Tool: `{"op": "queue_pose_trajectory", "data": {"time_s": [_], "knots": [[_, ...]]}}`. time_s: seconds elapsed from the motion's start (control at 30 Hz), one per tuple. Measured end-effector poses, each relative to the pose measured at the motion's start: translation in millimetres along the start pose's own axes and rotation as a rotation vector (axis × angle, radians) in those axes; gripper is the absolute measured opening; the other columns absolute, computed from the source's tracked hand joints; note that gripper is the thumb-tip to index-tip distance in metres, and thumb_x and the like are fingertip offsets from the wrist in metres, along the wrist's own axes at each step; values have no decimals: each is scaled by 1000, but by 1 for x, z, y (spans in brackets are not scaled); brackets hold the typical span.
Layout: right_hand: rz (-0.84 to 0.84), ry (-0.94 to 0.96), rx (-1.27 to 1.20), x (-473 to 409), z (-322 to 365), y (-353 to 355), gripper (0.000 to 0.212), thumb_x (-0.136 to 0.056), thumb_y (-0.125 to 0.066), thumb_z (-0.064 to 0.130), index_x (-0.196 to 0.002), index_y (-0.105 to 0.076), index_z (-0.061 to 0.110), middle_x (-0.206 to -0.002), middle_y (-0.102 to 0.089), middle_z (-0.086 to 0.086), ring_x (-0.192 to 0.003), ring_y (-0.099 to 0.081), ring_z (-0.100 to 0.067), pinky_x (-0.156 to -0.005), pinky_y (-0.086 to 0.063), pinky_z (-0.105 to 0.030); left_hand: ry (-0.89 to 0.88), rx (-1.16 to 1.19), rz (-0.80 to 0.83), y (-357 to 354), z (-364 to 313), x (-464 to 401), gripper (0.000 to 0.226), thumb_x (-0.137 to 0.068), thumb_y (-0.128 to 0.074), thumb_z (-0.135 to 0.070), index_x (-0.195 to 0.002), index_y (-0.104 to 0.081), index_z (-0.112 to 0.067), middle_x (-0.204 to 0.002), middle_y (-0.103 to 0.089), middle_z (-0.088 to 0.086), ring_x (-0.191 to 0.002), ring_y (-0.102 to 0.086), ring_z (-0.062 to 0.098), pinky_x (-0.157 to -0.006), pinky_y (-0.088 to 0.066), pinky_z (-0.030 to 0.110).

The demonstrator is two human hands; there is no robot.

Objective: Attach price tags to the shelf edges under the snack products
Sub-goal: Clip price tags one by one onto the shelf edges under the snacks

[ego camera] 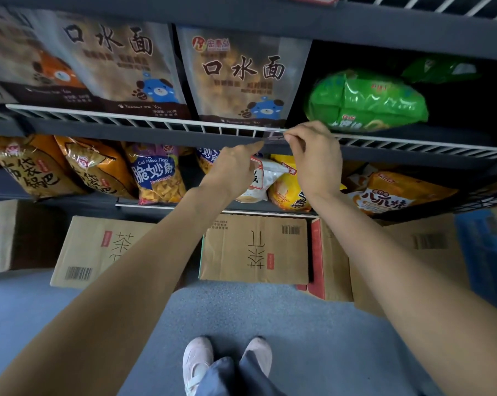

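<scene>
Both your hands meet at the front edge of the middle shelf (156, 130), a white wire rail above a dark strip. Your right hand (316, 158) pinches the right end of a small clear price tag (273, 135) between thumb and curled fingers. Your left hand (233, 167) points its index finger at the tag's left end and presses it toward the rail. The tag sits at the shelf edge just below the right-hand bag of brown noodle snacks (241, 78), but it is blurred, so I cannot tell whether it has already clipped on.

What could go wrong: the tag is small, clear and held only at its ends. If you let go with the pinch before it seats on the wire, it would likely drop onto the bags below or the floor. Uneven pressure could also leave it crooked, or set it between two products. A green snack bag (367, 101) lies just to the right on the same shelf, so check which product the tag belongs to.

Around you: orange (27, 167) and purple snack bags (156, 172) fill the lower shelf, right behind your wrists. Cardboard boxes (253, 247) lie on the grey floor beneath, close to your shoes (198, 364), limiting how near you can step.
</scene>
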State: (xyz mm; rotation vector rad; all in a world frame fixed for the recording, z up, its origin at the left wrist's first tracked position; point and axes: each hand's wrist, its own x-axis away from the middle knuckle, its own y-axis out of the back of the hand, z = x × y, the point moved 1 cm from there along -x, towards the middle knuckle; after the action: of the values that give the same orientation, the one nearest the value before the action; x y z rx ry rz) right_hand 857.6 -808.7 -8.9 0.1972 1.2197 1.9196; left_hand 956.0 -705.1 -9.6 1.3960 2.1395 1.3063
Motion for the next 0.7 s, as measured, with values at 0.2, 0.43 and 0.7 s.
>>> {"op": "queue_pose_trajectory", "data": {"time_s": [0.2, 0.43, 0.7], "knots": [[-22, -32, 134, 0, -4, -12, 18, -92, -55, 18, -98, -70, 12, -105, -59, -4, -96, -57, -22, -63, -45, -31, -30, 32, -13, -1, 5, 2, 51, -95, -43, -4, -143, -35, -19, -120, -60, 20, -103, -57, 36, -90, -47, 37], [-174, 61, 245, 2, -9, -17, 12, -86, -60, 12, -93, -68, 16, -86, -64, -5, -80, -61, -27, -55, -30, -26, -48, 35, -26, -5, 11, -1, 52, -95, -40, -3, -144, -34, -22, -120, -59, 20, -102, -57, 33, -88, -47, 33], [-183, 168, 362, 11, -17, -27, 25, -69, -72, 0, -91, -70, 12, -88, -66, -6, -76, -64, -27, -46, -37, -23, -39, 80, -24, -5, 11, -2, 51, -96, -40, -5, -144, -34, -21, -124, -56, 22, -81, -57, 29, -79, -47, 31]]}}
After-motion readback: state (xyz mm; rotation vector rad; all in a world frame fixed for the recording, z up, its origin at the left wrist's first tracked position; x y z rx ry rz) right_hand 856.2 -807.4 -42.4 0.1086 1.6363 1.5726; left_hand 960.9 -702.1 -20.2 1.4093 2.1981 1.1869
